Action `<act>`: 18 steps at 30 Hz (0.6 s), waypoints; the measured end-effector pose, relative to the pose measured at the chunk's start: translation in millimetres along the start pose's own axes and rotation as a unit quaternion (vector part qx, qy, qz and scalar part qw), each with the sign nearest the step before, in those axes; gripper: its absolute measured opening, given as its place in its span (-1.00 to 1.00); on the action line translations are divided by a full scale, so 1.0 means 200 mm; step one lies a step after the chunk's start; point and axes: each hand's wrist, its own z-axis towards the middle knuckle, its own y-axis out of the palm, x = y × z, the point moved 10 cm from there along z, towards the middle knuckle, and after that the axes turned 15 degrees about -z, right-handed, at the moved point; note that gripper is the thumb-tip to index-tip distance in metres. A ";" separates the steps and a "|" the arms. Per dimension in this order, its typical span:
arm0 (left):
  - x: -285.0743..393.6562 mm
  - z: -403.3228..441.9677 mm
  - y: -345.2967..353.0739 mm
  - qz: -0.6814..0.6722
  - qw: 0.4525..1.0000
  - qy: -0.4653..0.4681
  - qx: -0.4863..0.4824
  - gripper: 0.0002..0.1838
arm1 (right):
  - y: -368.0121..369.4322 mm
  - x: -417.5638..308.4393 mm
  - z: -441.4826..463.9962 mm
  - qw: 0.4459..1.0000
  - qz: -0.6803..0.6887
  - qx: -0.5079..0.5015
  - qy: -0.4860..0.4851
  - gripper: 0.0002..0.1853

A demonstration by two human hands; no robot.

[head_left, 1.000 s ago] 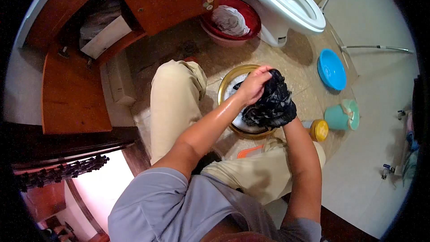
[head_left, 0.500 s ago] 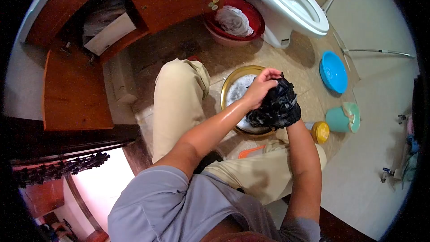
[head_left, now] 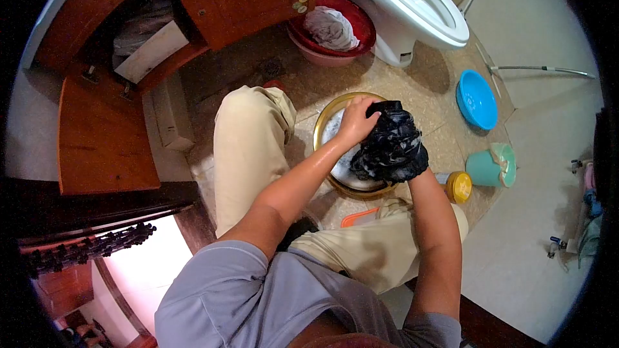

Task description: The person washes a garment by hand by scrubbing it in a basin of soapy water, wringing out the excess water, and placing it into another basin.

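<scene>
A wet black garment (head_left: 392, 145) with streaks of suds is bunched up over a gold-rimmed basin (head_left: 320, 130). My left hand (head_left: 358, 120) grips its upper left edge, with the fingers curled on the cloth. From the lower right, my right forearm (head_left: 436, 225) runs up to the garment, and the cloth covers my right hand, so its fingers are hidden. White foamy water (head_left: 342, 166) shows in the basin on the left side of the garment.
A yellow-lidded container (head_left: 458, 187), a green bucket (head_left: 487, 169) and a blue basin (head_left: 477, 100) stand to the right. Beyond are a toilet (head_left: 412, 6) and a red basin (head_left: 366, 32) holding light cloth (head_left: 332, 29). An open cabinet door (head_left: 106, 135) hangs at left.
My left hand has shifted slightly left and down along the garment's edge. The black cloth has been turned and bunched differently over my right hand. The whole view has shifted a little.
</scene>
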 end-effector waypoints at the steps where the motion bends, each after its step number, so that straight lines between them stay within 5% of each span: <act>1: 0.06 0.00 -0.03 0.034 0.998 0.042 0.015 -0.69 | 0.00 -0.01 0.00 1.000 -0.004 -0.002 0.000 -0.50; 7: -0.01 -0.01 0.04 0.007 0.997 -0.023 -0.067 -0.77 | 0.01 -0.02 0.01 1.000 -0.027 -0.013 -0.004 -0.47; 13: 0.02 -0.01 0.01 -0.058 0.998 -0.035 -0.013 -0.83 | -0.01 -0.04 0.03 0.998 -0.056 -0.029 -0.010 -0.45; 18: -0.02 -0.02 0.11 -0.078 0.993 -0.038 -0.083 -0.67 | 0.02 -0.02 0.02 0.997 -0.077 -0.013 -0.009 -0.42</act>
